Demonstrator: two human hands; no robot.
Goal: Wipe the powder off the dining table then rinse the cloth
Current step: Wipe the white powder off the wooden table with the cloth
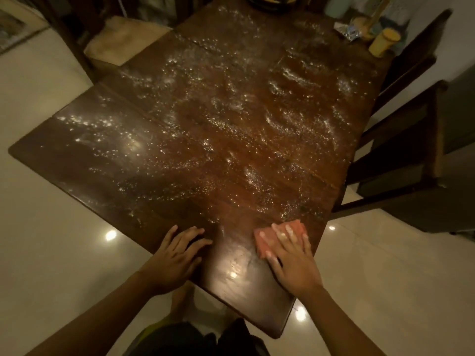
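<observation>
Our right hand (293, 255) presses flat, fingers spread, on the pink cloth (277, 233) at lower right of the dining table (64, 160); our left hand (177, 255) rests open on the near edge. Powder (205, 119) covers the centre; a careless sweep risks pushing it onto the floor (38, 227).

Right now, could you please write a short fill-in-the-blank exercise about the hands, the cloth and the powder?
1. The right hand presses a pink cloth flat onto the ____.
2. The left hand rests at the near edge and holds ____.
3. The powder scattered over the wood is ____ in colour.
Missing words: table; nothing; white.
</observation>
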